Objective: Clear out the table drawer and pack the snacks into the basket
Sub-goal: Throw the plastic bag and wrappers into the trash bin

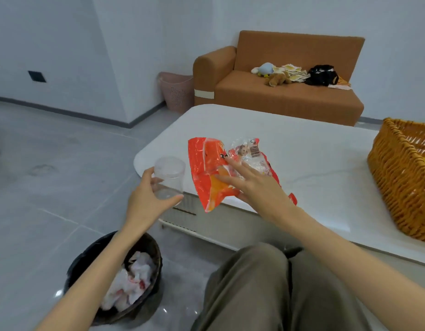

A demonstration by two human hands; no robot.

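Observation:
My left hand grips a clear plastic jar just off the near left corner of the white table. My right hand holds a crumpled orange-red snack bag above the table's front edge, fingers spread over it with the thumb underneath. The woven orange basket stands on the table at the far right, something yellow showing inside. The ribbed front of the table drawer shows below the bag.
A dark waste bin with crumpled white wrappers sits on the floor by my left arm. My knees are near the table's front. A brown sofa with toys and a pink bin stand behind.

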